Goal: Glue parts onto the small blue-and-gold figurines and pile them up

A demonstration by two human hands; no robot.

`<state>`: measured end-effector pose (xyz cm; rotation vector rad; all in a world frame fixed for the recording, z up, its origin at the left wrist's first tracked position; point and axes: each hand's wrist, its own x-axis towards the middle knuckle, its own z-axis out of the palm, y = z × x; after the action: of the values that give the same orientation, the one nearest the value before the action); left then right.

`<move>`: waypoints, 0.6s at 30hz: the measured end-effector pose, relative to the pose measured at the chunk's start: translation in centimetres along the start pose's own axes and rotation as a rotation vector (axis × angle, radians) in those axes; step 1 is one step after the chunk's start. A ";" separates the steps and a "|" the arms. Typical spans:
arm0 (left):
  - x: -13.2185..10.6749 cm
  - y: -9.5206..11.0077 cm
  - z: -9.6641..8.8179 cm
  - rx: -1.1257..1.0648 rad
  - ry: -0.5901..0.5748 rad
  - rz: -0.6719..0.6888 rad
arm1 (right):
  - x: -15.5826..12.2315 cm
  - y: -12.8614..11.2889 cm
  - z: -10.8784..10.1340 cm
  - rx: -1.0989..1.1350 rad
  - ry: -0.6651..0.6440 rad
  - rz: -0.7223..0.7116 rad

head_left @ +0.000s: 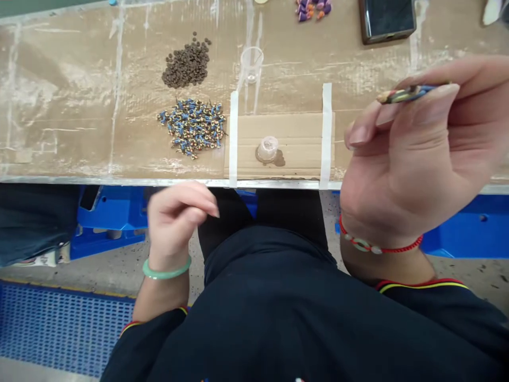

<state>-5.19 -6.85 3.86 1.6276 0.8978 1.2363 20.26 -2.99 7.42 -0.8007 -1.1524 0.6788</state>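
My right hand is raised close to the camera at the right and pinches a small blue and gold part between thumb and fingers. My left hand hangs just below the table edge with its fingers curled loosely; whether it holds anything I cannot tell. On the table lie a pile of blue and gold parts and a pile of dark brown pieces. A small clear cap sits on a taped cardboard pad.
A clear plastic cup stands behind the pad. A dark phone and several purple and orange pieces lie at the far edge. Blue crates and a blue mesh mat are under the table.
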 end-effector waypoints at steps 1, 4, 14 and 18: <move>-0.8 -0.7 0.5 0.182 -0.197 -0.119 | -0.1 0.2 -0.6 -0.005 0.005 -0.002; -2.4 -5.2 2.4 0.648 -0.656 -0.500 | -0.4 1.2 -2.6 -0.041 0.010 0.013; -2.8 -19.0 7.7 0.979 -0.850 -0.774 | -0.9 3.5 -6.4 0.000 0.030 0.005; -3.7 -19.4 8.1 0.990 -0.837 -0.791 | -0.5 3.6 -6.8 -0.003 0.044 0.001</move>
<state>1.00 -5.14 -16.48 1.9040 1.4407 -0.5391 26.48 -2.70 2.79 -0.8150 -1.1137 0.6573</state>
